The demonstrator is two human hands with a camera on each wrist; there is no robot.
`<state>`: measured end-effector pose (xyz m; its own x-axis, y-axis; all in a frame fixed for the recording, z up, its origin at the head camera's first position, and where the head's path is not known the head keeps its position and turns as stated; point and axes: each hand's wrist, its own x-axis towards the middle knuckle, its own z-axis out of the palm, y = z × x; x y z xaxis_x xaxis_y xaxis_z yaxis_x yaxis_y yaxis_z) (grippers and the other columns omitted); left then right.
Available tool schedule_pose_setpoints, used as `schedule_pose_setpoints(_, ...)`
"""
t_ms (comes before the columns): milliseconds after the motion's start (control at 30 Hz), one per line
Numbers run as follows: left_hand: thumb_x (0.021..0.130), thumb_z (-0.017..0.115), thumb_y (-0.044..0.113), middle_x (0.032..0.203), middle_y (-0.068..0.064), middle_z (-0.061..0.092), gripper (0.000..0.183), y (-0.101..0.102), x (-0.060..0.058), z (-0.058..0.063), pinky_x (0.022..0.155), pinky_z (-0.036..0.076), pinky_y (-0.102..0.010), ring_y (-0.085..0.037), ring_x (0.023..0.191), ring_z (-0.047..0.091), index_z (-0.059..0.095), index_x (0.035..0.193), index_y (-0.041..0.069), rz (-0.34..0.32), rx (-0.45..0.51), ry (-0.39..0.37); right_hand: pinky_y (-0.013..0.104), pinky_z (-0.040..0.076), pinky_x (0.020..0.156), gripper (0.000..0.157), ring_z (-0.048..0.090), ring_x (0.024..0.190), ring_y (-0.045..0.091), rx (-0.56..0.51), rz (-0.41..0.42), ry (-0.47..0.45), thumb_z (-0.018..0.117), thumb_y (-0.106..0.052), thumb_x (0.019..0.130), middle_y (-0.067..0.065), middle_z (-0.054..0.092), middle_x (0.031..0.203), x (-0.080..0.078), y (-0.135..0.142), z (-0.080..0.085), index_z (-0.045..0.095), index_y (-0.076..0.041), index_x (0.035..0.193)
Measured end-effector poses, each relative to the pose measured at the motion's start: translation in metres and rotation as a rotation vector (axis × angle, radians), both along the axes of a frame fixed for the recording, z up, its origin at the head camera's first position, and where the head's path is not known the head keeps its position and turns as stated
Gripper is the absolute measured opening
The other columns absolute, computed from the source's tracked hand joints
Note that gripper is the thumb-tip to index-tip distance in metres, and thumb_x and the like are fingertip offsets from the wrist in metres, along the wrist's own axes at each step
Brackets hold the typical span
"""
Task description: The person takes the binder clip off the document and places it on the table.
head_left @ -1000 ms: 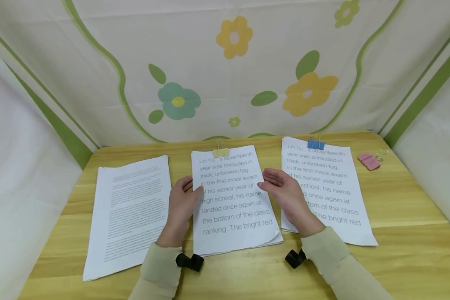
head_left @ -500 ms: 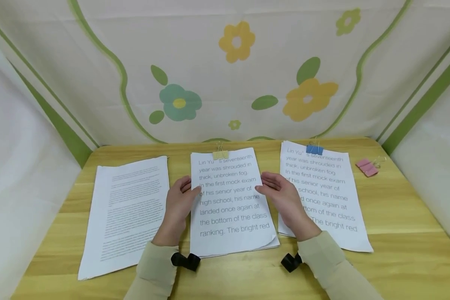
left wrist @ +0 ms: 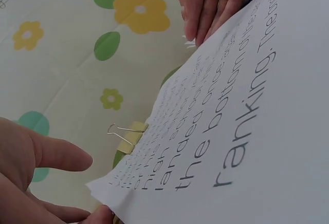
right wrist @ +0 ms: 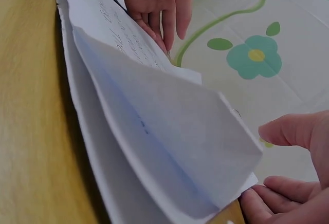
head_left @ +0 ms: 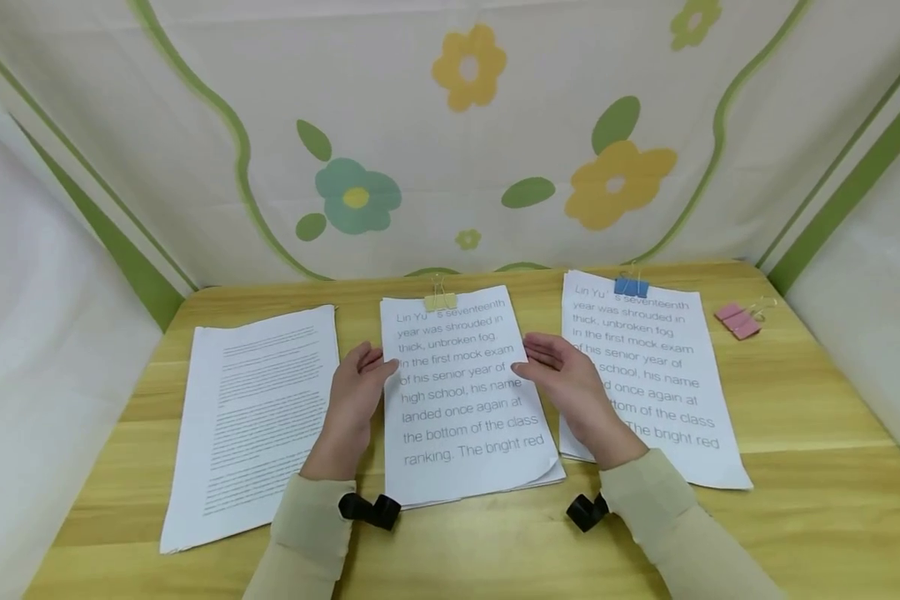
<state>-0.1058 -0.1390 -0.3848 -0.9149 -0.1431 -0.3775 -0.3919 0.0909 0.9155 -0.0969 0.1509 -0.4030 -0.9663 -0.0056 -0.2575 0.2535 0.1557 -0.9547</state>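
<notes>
A stack of printed sheets (head_left: 457,421) lies on the wooden table between both hands, a yellow binder clip (head_left: 440,302) on its top edge. At its left edge is my left hand (head_left: 351,404); in the left wrist view the fingertips meet the paper's edge while the thumb (left wrist: 64,154) stays apart from it. Along the opposite edge, my right hand (head_left: 576,396) has relaxed fingers at the sheets, its thumb (right wrist: 285,130) raised off them in the right wrist view. The stack's lower right corner curls up, and that view shows its sheets fanned apart.
To the left lies another stack in small print (head_left: 262,425), with no clip showing. On the right is a large-print stack (head_left: 645,350) with a blue binder clip (head_left: 632,287), partly behind the right hand. A pink binder clip (head_left: 738,321) lies beyond it. A flowered cloth (head_left: 435,192) hangs behind the table.
The head view dips and rises slightly. My left wrist has shifted a little outward to the left; the right hand, the stacks and the clips keep their places.
</notes>
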Motion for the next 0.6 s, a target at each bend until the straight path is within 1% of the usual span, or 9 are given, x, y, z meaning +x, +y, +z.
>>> schedule_pose_setpoints(100, 0.11, 0.058, 0.019, 0.173, -0.015, 0.034, 0.077, -0.001, -0.005, 0.002, 0.134, 0.027, -0.048, -0.032, 0.162, 0.032, 0.016, 0.172, 0.003, -0.019, -0.006, -0.034, 0.045, 0.04, 0.127, 0.066, 0.048, 0.153, 0.027, 0.002, -0.006, -0.013, 0.078, -0.022, 0.099, 0.009, 0.052, 0.164, -0.001, -0.001, 0.0, 0.05, -0.008, 0.157)
schedule_pose_setpoints(233, 0.111, 0.055, 0.023, 0.178, -0.017, 0.023, 0.078, 0.005, -0.012, 0.008, 0.136, 0.019, -0.048, -0.032, 0.167, 0.021, 0.012, 0.172, 0.002, -0.035, -0.005, -0.087, 0.045, 0.039, 0.127, 0.066, 0.048, 0.153, 0.028, -0.005, -0.007, -0.01, 0.078, -0.022, 0.099, 0.01, 0.052, 0.163, -0.002, 0.001, 0.001, 0.05, -0.007, 0.157)
schedule_pose_setpoints(267, 0.111, 0.055, 0.023, 0.177, -0.017, 0.025, 0.077, 0.007, -0.014, 0.009, 0.136, 0.021, -0.048, -0.032, 0.165, 0.024, 0.014, 0.171, 0.001, -0.036, -0.006, -0.096, 0.045, 0.039, 0.127, 0.066, 0.048, 0.153, 0.028, -0.007, -0.008, -0.009, 0.078, -0.021, 0.099, 0.01, 0.052, 0.163, -0.002, 0.002, 0.001, 0.05, -0.007, 0.157)
schedule_pose_setpoints(300, 0.11, 0.056, 0.023, 0.174, -0.018, 0.03, 0.074, 0.009, -0.015, 0.009, 0.134, 0.025, -0.047, -0.033, 0.162, 0.031, 0.019, 0.171, 0.001, -0.037, -0.006, -0.099, 0.045, 0.039, 0.127, 0.065, 0.048, 0.153, 0.027, -0.006, -0.009, -0.011, 0.078, -0.021, 0.099, 0.009, 0.053, 0.163, -0.003, 0.002, 0.001, 0.051, -0.007, 0.157)
schedule_pose_setpoints(367, 0.11, 0.057, 0.021, 0.164, -0.016, 0.042, 0.067, 0.013, -0.017, 0.01, 0.127, 0.035, -0.044, -0.031, 0.149, 0.045, 0.029, 0.168, 0.002, -0.028, -0.017, -0.093, 0.045, 0.039, 0.127, 0.065, 0.049, 0.152, 0.027, -0.006, -0.009, -0.014, 0.077, -0.021, 0.099, 0.009, 0.053, 0.162, -0.003, 0.002, 0.001, 0.051, -0.007, 0.156)
schedule_pose_setpoints(433, 0.11, 0.057, 0.017, 0.151, -0.015, 0.051, 0.06, 0.016, -0.018, 0.009, 0.118, 0.042, -0.043, -0.029, 0.134, 0.053, 0.037, 0.164, 0.002, -0.014, -0.028, -0.076, 0.045, 0.039, 0.127, 0.064, 0.05, 0.152, 0.027, -0.01, -0.011, -0.016, 0.077, -0.02, 0.099, 0.009, 0.054, 0.162, -0.003, 0.002, 0.0, 0.052, -0.007, 0.156)
schedule_pose_setpoints(467, 0.109, 0.057, 0.016, 0.145, -0.015, 0.053, 0.056, 0.017, -0.018, 0.009, 0.114, 0.045, -0.043, -0.028, 0.127, 0.055, 0.041, 0.161, 0.002, -0.007, -0.029, -0.068, 0.045, 0.039, 0.127, 0.063, 0.05, 0.151, 0.027, -0.01, -0.013, -0.017, 0.077, -0.02, 0.099, 0.009, 0.054, 0.162, -0.004, 0.002, 0.0, 0.052, -0.007, 0.156)
schedule_pose_setpoints(500, 0.109, 0.057, 0.014, 0.143, -0.015, 0.054, 0.054, 0.017, -0.019, 0.009, 0.111, 0.045, -0.042, -0.028, 0.124, 0.056, 0.043, 0.16, 0.002, -0.002, -0.031, -0.062, 0.045, 0.04, 0.127, 0.063, 0.05, 0.151, 0.027, -0.01, -0.013, -0.018, 0.077, -0.02, 0.099, 0.009, 0.054, 0.161, -0.004, 0.001, 0.0, 0.052, -0.007, 0.155)
schedule_pose_setpoints(600, 0.108, 0.056, 0.012, 0.144, -0.016, 0.054, 0.052, 0.016, -0.023, 0.008, 0.112, 0.046, -0.042, -0.028, 0.124, 0.056, 0.044, 0.158, 0.001, 0.008, -0.045, -0.052, 0.045, 0.04, 0.127, 0.062, 0.051, 0.151, 0.027, -0.013, -0.015, -0.018, 0.077, -0.02, 0.1, 0.009, 0.055, 0.161, -0.005, 0.002, -0.001, 0.053, -0.007, 0.155)
